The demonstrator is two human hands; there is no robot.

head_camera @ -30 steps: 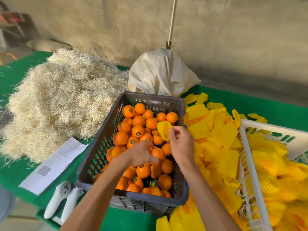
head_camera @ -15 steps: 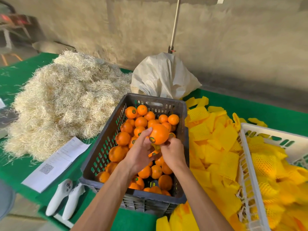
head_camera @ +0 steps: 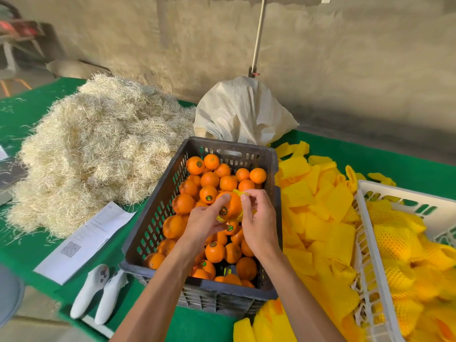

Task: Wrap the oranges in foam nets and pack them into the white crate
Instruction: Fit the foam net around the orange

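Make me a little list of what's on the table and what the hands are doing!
left hand: holding an orange
right hand: pulling a yellow foam net onto it
dark crate: full of bare oranges
white crate: netted oranges inside
loose nets: piled between the crates
straw pile: far left

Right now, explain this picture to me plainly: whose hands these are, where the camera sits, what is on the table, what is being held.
There is no machine here. A person wears a camera on the head, looking down at their own hands. The left hand grips an orange, while the right hand holds a yellow foam net against it, above the dark crate of loose oranges. On the green table lie a straw pile, spare nets, a paper sheet and the white crate of wrapped fruit.
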